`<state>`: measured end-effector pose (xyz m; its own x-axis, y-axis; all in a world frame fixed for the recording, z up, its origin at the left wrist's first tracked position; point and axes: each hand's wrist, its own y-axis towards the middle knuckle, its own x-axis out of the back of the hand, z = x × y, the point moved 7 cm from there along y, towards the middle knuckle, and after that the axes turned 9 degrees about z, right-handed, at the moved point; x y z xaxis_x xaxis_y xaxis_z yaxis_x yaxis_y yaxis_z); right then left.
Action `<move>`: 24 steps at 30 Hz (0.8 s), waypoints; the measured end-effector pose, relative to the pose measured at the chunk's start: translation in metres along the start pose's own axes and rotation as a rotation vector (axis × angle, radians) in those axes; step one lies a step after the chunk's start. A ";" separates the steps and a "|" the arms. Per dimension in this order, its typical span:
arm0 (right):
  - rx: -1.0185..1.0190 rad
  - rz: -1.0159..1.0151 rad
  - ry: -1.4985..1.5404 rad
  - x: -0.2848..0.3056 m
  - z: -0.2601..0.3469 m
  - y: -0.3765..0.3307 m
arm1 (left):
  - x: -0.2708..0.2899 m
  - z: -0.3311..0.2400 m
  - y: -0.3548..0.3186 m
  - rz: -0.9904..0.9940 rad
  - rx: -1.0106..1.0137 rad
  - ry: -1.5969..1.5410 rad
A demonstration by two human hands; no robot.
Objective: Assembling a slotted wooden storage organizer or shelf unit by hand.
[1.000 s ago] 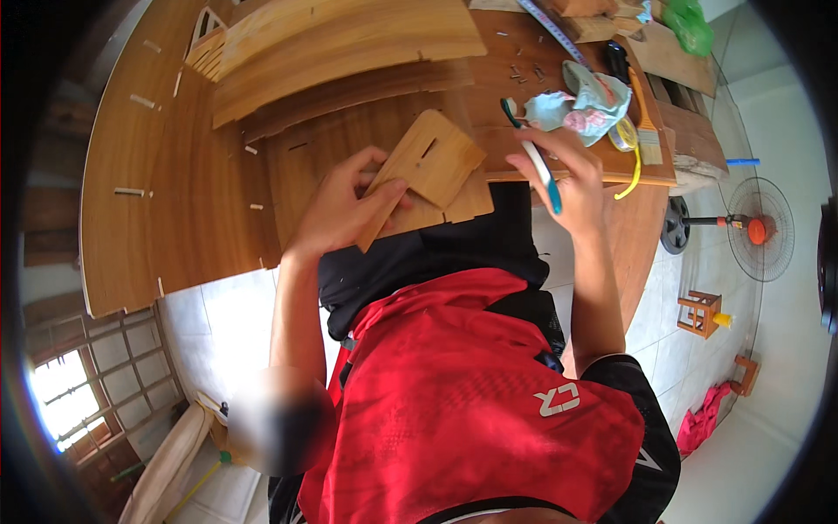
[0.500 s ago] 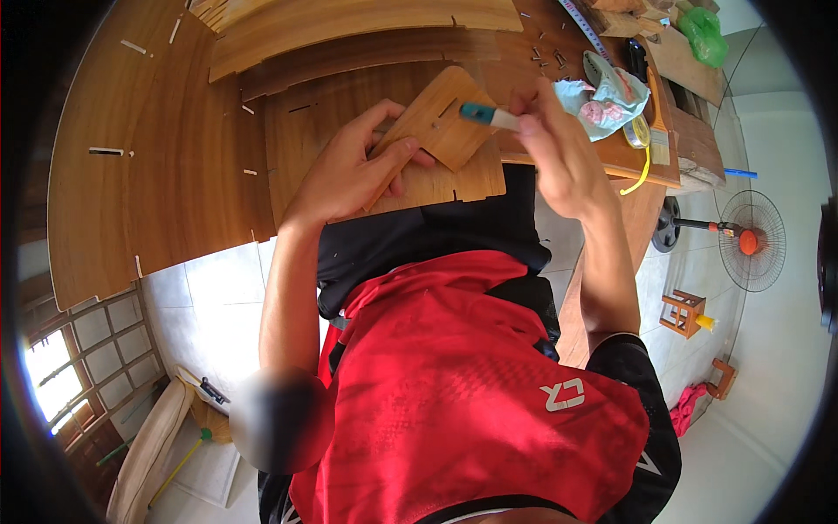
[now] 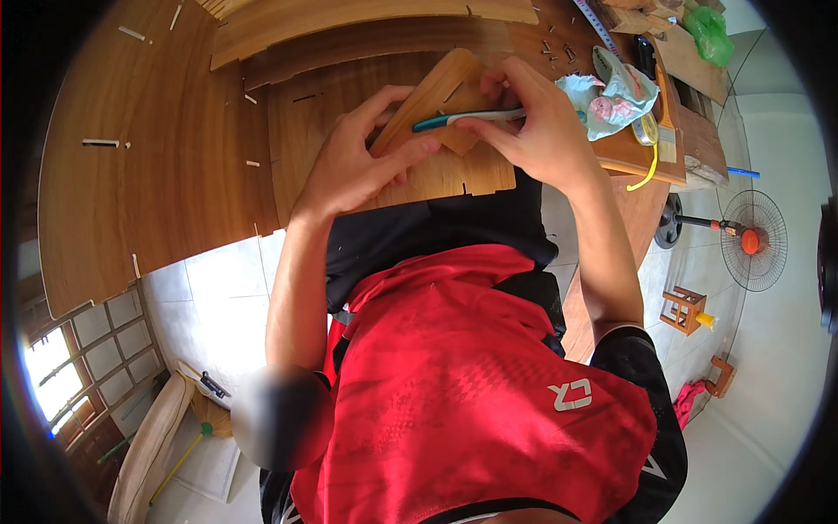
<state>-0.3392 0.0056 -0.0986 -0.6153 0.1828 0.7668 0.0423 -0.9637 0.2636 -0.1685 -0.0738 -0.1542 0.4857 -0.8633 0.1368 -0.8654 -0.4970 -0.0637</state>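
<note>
My left hand point(image 3: 362, 162) grips a small wooden board point(image 3: 417, 106) with a rounded corner and a narrow slot, its thumb on the near face and fingers behind. The board is tilted up above the larger panels. My right hand point(image 3: 550, 131) pinches a slim teal-and-white stick-like tool point(image 3: 463, 117) between thumb and fingers; its kind I cannot make out. The tool lies across the small board's face, teal end toward my left hand. Under both hands is a slotted wooden panel point(image 3: 301, 166).
Large slotted wood panels point(image 3: 166, 175) cover the left. At the right are a light-blue printed plastic packet point(image 3: 624, 109), a tape roll point(image 3: 645, 130), a paintbrush point(image 3: 666, 140), a tape measure strip point(image 3: 595, 24) and loose screws point(image 3: 569, 54). A fan point(image 3: 752, 242) stands beyond.
My right hand has moved left and nearer the small board, bringing the tool flatter across its face. The board has tilted further, and my left thumb now reaches toward the tool.
</note>
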 end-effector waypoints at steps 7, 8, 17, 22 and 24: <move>-0.114 0.027 0.057 -0.005 -0.013 -0.003 | 0.001 0.004 0.002 -0.089 0.065 0.024; -0.116 0.027 0.057 -0.006 -0.013 -0.003 | 0.001 0.005 0.002 -0.086 0.066 0.024; -0.073 -0.047 -0.115 0.008 -0.002 -0.005 | -0.003 -0.008 -0.002 -0.065 -0.094 0.186; -0.013 -0.068 -0.136 0.015 0.008 -0.009 | -0.006 -0.018 -0.005 -0.067 -0.134 0.393; -0.037 -0.072 -0.109 0.013 0.004 -0.014 | -0.005 -0.015 -0.005 -0.069 -0.161 0.382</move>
<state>-0.3443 0.0224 -0.0898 -0.5262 0.2696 0.8065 -0.0295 -0.9536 0.2996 -0.1682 -0.0654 -0.1398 0.4888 -0.7189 0.4943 -0.8554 -0.5064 0.1093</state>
